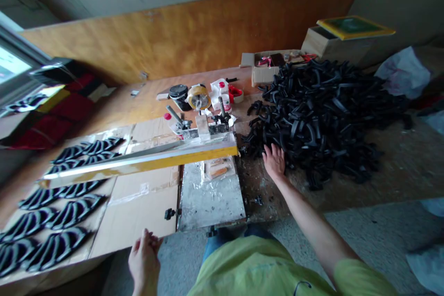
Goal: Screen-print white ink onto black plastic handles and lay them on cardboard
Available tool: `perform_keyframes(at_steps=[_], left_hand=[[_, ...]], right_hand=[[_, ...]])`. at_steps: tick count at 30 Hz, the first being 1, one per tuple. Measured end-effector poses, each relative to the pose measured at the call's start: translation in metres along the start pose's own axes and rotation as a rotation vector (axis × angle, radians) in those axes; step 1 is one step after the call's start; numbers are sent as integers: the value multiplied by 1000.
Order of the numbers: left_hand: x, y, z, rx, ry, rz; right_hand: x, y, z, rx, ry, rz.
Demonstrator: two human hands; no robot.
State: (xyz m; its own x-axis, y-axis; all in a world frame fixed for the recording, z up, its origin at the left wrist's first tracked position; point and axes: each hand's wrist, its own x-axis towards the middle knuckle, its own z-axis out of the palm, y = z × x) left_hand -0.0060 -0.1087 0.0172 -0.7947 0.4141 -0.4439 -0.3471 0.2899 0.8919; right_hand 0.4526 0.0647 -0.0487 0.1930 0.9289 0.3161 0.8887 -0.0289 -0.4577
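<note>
My right hand (275, 161) lies at the near left edge of a big heap of curved black plastic parts (312, 115). Its fingers are stretched out and touch the heap's edge; no part is visibly gripped. Low in front of the bench, by the cardboard's front edge, my left hand (144, 256) is closed with its fingers curled together; whatever they may hold is too blurred to make out. Between the hands sits a flat metal plate (211, 199) with a clamp fixture (203, 127) at its back. A long yellow-edged frame (145, 162) lies across the plate and cardboard.
Rows of black fan-shaped parts (65, 208) lie on cardboard (142, 194) at left. Behind the fixture stand a black tub (179, 97), a tape roll (199, 97) and small bottles. A low carton (265, 74) and a wooden box (319, 42) are at the back right.
</note>
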Motion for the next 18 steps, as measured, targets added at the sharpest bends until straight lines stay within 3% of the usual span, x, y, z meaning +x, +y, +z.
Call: perform_keyframes(at_steps=[6,10,12,14,18], left_hand=[[4,-4,14,7,-72,28],[18,5,32,-31,-164,75],[22,11,43,-48,-215,96],[24,16,57,-61,-265,100],[19,26,86,-92,-386,119]], right_hand=[[1,13,-23,-129,-139,-150],[-3,9,-37,-72,-114,-99],[-1,-11,-40,53,-47,-74],[-1,-47,-35,211,-31,-123],[-10,-136,0,391,-192,-357]])
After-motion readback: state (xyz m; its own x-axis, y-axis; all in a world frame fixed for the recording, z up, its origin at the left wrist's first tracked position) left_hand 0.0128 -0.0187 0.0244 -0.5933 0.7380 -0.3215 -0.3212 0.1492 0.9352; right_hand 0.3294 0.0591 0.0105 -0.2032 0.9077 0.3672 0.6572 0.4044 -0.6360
